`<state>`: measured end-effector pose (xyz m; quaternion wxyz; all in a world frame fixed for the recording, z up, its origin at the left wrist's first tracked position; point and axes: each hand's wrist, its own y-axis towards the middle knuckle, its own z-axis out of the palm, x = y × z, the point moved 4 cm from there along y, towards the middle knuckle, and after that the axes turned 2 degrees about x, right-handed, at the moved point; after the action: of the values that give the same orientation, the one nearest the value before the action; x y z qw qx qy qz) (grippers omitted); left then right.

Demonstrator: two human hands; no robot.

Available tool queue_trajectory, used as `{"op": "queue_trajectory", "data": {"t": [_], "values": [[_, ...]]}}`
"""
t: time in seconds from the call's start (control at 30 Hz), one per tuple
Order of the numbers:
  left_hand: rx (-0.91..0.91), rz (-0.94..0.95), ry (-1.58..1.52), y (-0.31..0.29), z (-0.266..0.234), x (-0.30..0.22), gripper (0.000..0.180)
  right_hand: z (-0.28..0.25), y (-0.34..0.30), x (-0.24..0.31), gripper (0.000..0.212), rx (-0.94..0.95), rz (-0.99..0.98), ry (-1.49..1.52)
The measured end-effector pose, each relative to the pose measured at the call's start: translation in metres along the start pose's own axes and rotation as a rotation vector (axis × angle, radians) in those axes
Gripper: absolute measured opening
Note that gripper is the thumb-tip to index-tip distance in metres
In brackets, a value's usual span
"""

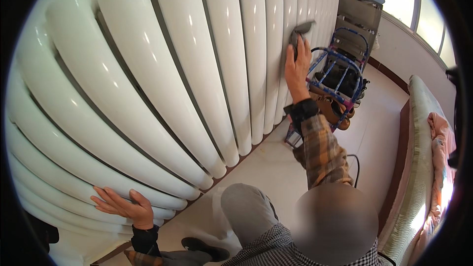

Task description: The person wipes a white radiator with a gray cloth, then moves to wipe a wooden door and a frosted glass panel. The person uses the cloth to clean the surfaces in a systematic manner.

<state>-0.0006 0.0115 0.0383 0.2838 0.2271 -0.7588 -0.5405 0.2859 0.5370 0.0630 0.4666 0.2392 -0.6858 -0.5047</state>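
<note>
A large white radiator point(172, 69) with thick rounded vertical tubes fills the left and middle of the view. My right hand point(298, 66) is raised to its far right part, with the fingers bent over a dark grey cloth point(301, 30) pressed against the tubes. One corner of the cloth sticks out past the fingertips. Lower left, my left hand point(124, 207) lies on the radiator with fingers stretched and thumb apart, holding nothing. Both wrists have dark cuffs; a brown plaid sleeve covers my right forearm.
Right beside my right hand stands a blue metal-tube rack point(340, 76) with several shoes point(332, 108) on it. Behind it is a grey shelf unit point(357, 15) with cloth items on top. A bed edge point(414, 167) with pink bedding runs along the right. Pale tiles point(276, 157) cover the floor.
</note>
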Motion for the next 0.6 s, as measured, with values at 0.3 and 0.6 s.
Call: {"op": "queue_trajectory", "data": {"t": [0.3,0.6], "values": [[-0.059,-0.065,0.082,-0.002,0.011,-0.009,0.066,0.018,-0.259,-0.072,0.055,0.231,0.715,0.092],[-0.06,-0.067,0.078,-0.002,0.011,-0.008,0.065,0.025,-0.188,-0.083,0.046,0.13,1.101,0.376]]}}
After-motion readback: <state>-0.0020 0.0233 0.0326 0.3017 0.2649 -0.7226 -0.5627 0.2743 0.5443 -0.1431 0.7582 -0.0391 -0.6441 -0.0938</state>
